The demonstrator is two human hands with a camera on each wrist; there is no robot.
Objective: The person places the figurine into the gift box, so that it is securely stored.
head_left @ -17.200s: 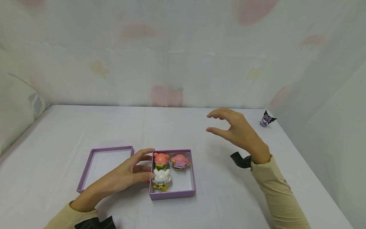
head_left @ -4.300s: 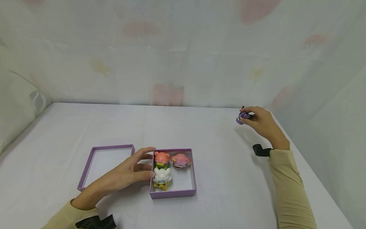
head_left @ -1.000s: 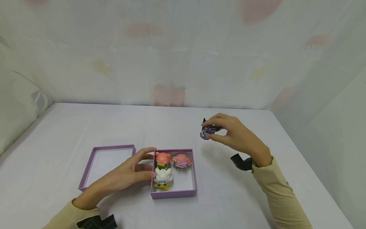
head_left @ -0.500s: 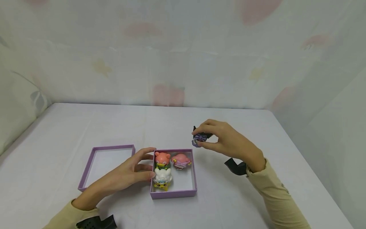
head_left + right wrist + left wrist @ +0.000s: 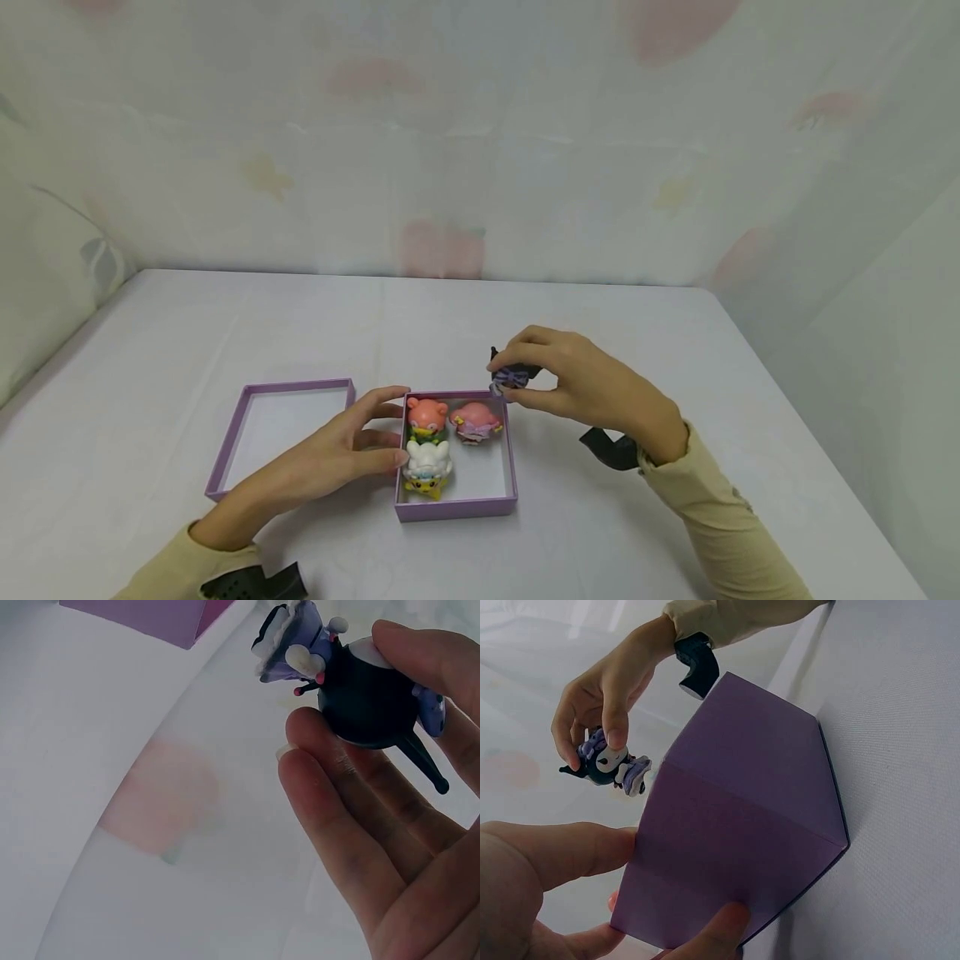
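Note:
My right hand (image 5: 577, 387) pinches a small black and purple figure (image 5: 510, 375) just above the far right corner of the purple box (image 5: 510, 467). The right wrist view shows the figure (image 5: 360, 690) held between thumb and fingertips (image 5: 330, 787). The box holds an orange figure (image 5: 425, 415), a pink figure (image 5: 474, 421) and a white figure (image 5: 425, 467). My left hand (image 5: 337, 454) rests against the box's left wall, its fingers on the rim; in the left wrist view the box (image 5: 742, 832) sits between thumb and fingers, with the figure (image 5: 607, 766) beyond it.
The box's purple lid (image 5: 281, 433) lies open side up just left of the box, under my left forearm. A white table (image 5: 675, 317) is walled by pale printed cloth at the back and both sides. Black wrist straps (image 5: 611, 446) show on both arms.
My right hand has carried the black and purple figure from the far right of the table leftward and toward me, up to the box's far right corner. The left hand has stayed put.

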